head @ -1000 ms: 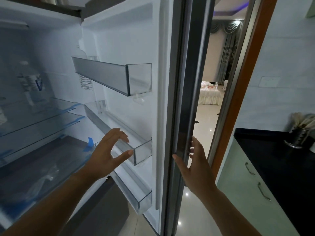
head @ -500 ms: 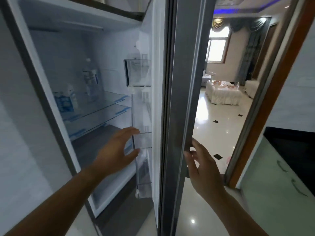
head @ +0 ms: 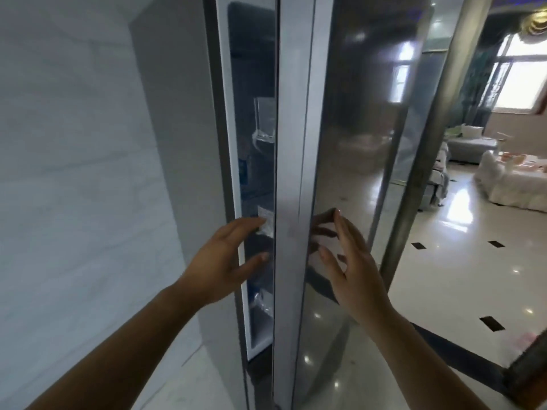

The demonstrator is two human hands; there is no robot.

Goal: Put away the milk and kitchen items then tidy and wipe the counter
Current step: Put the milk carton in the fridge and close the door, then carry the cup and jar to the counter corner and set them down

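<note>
The steel fridge door (head: 349, 128) stands nearly closed, leaving a narrow dark gap (head: 257, 173) onto the inside. Through that gap I see clear door bins and a bit of blue label; the milk itself cannot be made out. My left hand (head: 225, 261) is open in front of the gap, fingers apart, by the fridge's white frame and holding nothing. My right hand (head: 352, 267) is open with its fingertips against the door's shiny outer face, close to the door edge.
A pale marble-look wall (head: 74, 173) fills the left. To the right a metal door frame post (head: 429, 143) leads to a glossy tiled floor (head: 444, 276) and a living room with a covered table (head: 509, 182) and sofa.
The fridge door has swung from wide open to almost closed. My right hand went from gripping the door's edge to resting on its outer face, and my left hand drew back out of the fridge.
</note>
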